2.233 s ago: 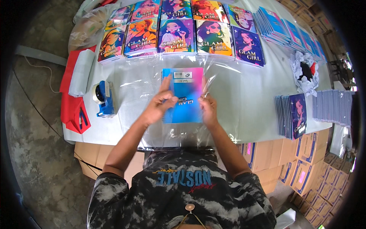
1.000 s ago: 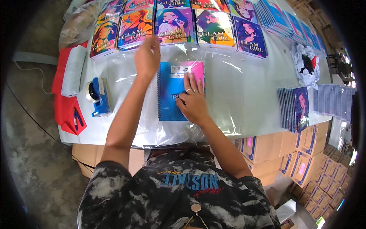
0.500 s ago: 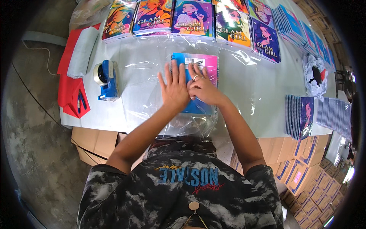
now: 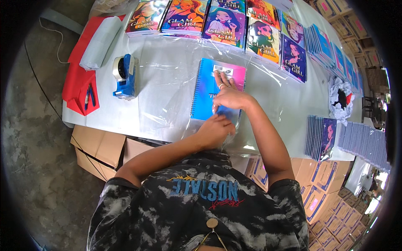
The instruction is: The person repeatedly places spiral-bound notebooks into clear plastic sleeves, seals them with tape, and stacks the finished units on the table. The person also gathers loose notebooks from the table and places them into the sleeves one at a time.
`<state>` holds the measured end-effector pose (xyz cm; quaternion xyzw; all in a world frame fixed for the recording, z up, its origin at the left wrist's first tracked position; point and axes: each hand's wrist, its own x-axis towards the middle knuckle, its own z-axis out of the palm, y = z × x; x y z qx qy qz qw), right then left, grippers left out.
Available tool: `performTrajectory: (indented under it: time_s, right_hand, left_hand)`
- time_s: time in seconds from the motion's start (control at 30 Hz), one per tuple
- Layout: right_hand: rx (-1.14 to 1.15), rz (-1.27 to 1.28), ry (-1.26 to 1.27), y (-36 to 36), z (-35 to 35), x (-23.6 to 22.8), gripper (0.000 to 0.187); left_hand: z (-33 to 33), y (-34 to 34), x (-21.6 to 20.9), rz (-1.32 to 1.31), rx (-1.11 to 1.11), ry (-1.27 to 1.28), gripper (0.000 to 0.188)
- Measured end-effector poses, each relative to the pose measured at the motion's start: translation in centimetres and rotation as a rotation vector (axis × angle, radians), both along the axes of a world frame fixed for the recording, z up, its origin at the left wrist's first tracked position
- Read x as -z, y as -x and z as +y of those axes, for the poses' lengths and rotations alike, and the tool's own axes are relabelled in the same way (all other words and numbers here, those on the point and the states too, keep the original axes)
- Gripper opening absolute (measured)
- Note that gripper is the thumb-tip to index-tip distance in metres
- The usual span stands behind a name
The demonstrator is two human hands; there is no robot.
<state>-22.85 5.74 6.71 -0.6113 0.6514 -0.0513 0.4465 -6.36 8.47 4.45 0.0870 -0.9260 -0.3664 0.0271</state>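
Observation:
A spiral-bound notebook [image 4: 204,90] with a blue and pink cover lies on the table under clear plastic film [image 4: 167,111], a white barcode label [image 4: 223,70] at its far end. My right hand [image 4: 231,96], with a ring on one finger, rests on the notebook, its fingers stretched toward the label. Just off the notebook's near edge, my left hand [image 4: 215,130] has its fingers curled on the film, slightly smeared by motion. The fingertips are partly hidden.
A blue tape dispenser [image 4: 125,79] stands to the left, near a red sheet [image 4: 77,90] with pens and a pale roll [image 4: 99,44]. Stacked notebooks [image 4: 184,16] line the far side. More stacks [image 4: 320,138] and crumpled paper [image 4: 340,98] sit right. Cardboard boxes [image 4: 100,146] stand below the table.
My left hand has left the notebook's cover, come toward me and curled its fingers at the near edge. My right hand stays on the notebook. The whole view has shifted slightly.

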Motion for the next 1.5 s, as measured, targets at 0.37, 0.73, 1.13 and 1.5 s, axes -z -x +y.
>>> performTrajectory:
  time_s: [0.37, 0.73, 1.13, 1.5]
  right_hand:
    - [-0.118, 0.062, 0.084, 0.1, 0.8, 0.1, 0.017]
    - [-0.13, 0.061, 0.132, 0.2, 0.9, 0.3, 0.014]
    - [-0.087, 0.09, 0.135, -0.3, 0.8, 0.0, 0.014]
    - [0.037, 0.144, 0.267, 0.2, 1.1, 0.6, 0.053]
  left_hand:
    - [-0.4, -1.6, -2.1, 0.259, -0.067, 0.208, 0.049]
    - [2.6, -4.7, 1.4, -0.198, 0.334, -0.177, 0.033]
    - [1.5, -4.0, 0.6, 0.215, 0.174, 0.146, 0.035]
    - [-13.8, -16.8, -3.2, 0.207, -1.321, 0.184, 0.027]
